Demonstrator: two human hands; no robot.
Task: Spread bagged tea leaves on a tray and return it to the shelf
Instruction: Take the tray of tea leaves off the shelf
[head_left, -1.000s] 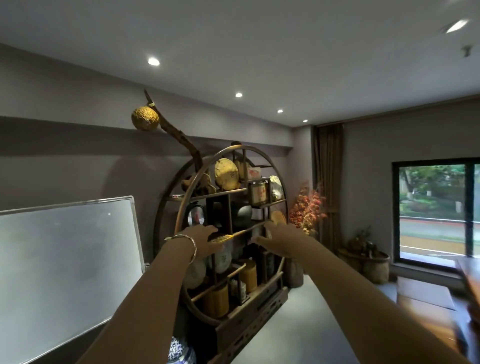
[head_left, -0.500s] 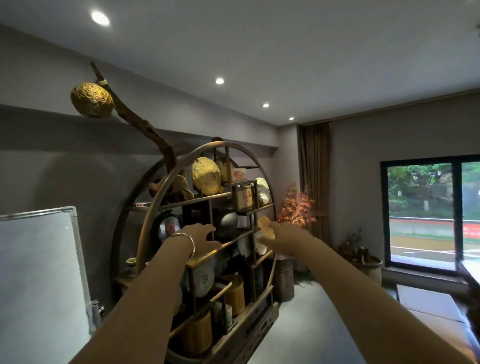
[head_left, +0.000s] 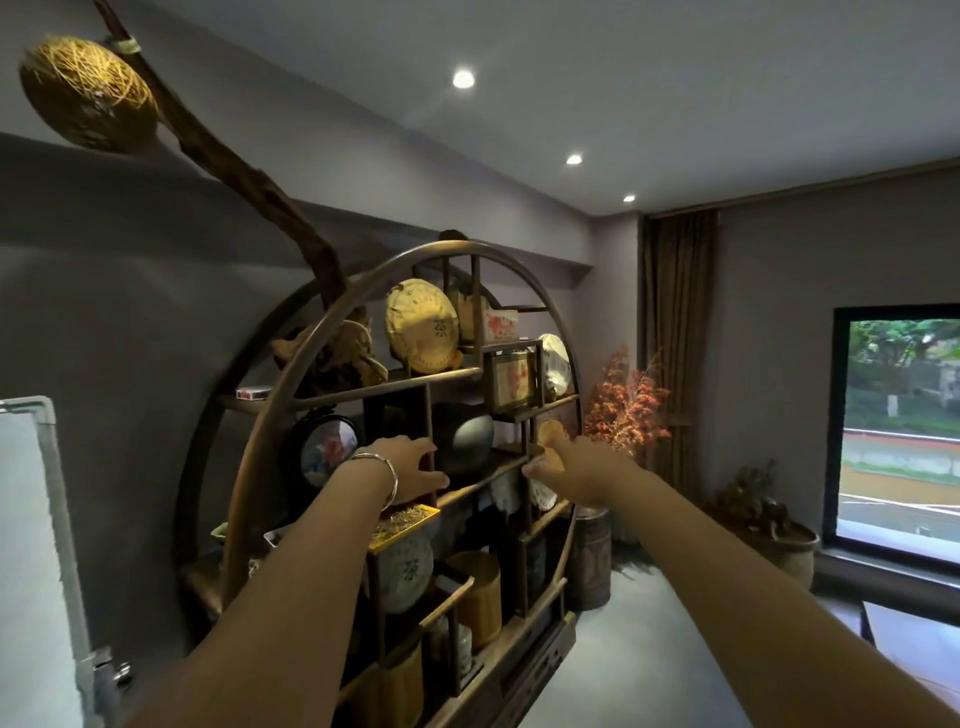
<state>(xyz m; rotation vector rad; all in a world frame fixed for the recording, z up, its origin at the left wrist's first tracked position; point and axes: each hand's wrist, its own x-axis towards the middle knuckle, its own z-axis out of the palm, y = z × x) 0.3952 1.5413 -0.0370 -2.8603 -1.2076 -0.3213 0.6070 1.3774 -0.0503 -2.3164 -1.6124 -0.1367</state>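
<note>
Tray (head_left: 402, 522): sits on the shelf (head_left: 483, 475), leaves on it.
Left hand (head_left: 410, 465): fingers straight, resting above it.
Right hand (head_left: 566, 470): cannot tell.
Risk: a bump could spill leaves.

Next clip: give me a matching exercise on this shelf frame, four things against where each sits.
Things:
1 tray
2 tea cake
3 woven ball
4 red plant

Places:
A hanging from the branch, top left
B upright on the upper shelf
C right of the round shelf, on the floor side
D on a shelf under the left hand

Pairs: 1-D, 2-B, 3-A, 4-C
</note>
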